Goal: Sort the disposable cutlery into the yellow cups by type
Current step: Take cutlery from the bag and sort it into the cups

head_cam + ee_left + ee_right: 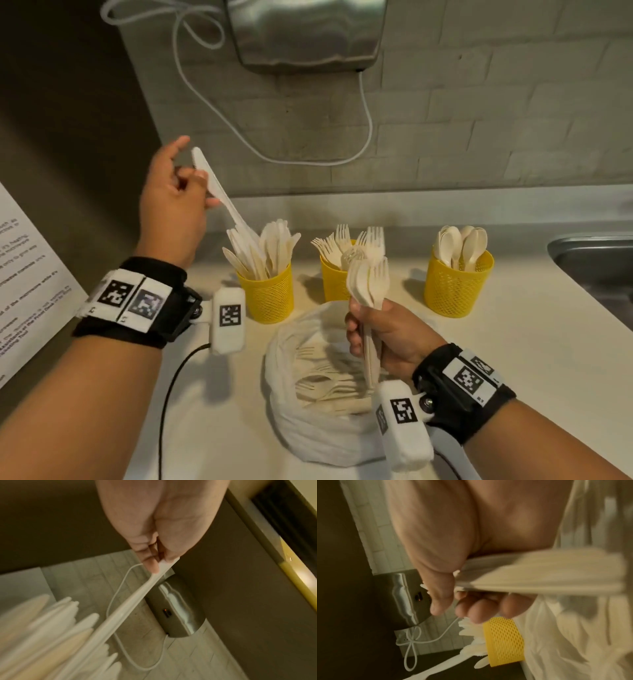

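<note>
Three yellow mesh cups stand in a row on the counter: the left cup [270,294] holds knives, the middle cup [332,284] forks, the right cup [459,291] spoons. My left hand [202,186] is raised above the left cup and pinches a white plastic knife [219,195], whose lower end reaches in among the cup's knives. The left wrist view shows the same pinch [159,563] on the knife [130,608]. My right hand [363,329] grips a bundle of forks and spoons [368,281] over a white plastic bag [308,431] of loose cutlery. The bundle [530,574] is blurred at the right wrist.
A steel sink [592,253] is set into the counter at the right. On the tiled wall hangs a metal hand dryer [308,31] with a white cable [368,120]. A printed sheet [27,274] hangs at the left. A black cord [171,387] runs across the counter's front.
</note>
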A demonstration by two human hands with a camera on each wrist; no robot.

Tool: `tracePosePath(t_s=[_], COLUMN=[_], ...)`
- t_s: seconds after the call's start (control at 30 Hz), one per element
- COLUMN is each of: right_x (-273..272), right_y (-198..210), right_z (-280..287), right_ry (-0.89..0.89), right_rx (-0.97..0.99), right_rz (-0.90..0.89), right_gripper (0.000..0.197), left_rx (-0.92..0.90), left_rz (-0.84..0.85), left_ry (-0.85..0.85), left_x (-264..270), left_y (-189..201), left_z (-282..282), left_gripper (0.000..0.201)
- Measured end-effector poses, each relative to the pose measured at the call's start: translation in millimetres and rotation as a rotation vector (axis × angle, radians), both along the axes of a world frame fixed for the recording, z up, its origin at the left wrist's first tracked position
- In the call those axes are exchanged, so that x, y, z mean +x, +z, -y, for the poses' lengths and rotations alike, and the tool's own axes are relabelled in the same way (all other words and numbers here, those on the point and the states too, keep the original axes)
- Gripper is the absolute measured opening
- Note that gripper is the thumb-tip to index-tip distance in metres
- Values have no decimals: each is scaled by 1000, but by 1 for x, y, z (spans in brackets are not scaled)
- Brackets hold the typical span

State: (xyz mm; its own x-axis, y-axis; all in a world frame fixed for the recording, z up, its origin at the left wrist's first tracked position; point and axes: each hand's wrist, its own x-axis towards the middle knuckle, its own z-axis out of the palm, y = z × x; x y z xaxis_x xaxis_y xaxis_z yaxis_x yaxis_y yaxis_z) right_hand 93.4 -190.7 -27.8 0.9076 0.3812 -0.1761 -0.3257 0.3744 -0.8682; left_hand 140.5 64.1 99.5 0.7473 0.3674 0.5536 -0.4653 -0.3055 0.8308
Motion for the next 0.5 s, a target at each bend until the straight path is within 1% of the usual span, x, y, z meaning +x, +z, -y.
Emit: tracePosePath(t_s=[0.07, 0.17, 0.27, 0.37, 0.43, 0.5], right_x=[3, 6, 7, 4, 4, 7], right_y=[2, 9, 17, 22, 25, 31], right_z=[3, 8, 11, 14, 13, 11], right_ry=[-49, -132, -179, -201, -219, -257], right_rx=[12, -44, -62, -57, -73, -80], right_rz=[14, 38, 79, 111, 135, 154], right_gripper=[10, 6, 12, 11, 7, 5], left_rx=[164, 315, 464, 637, 711, 718], left_rz=[-29, -101, -172, -253, -271, -251], left_ry=[61, 96, 113, 117, 127, 185], left_x=[2, 5, 7, 8, 8, -2], left_y=[-9, -34, -58, -76, -83, -80], left_z=[0, 6, 12, 11, 10, 10], left_gripper=[38, 36, 35, 34, 34, 37])
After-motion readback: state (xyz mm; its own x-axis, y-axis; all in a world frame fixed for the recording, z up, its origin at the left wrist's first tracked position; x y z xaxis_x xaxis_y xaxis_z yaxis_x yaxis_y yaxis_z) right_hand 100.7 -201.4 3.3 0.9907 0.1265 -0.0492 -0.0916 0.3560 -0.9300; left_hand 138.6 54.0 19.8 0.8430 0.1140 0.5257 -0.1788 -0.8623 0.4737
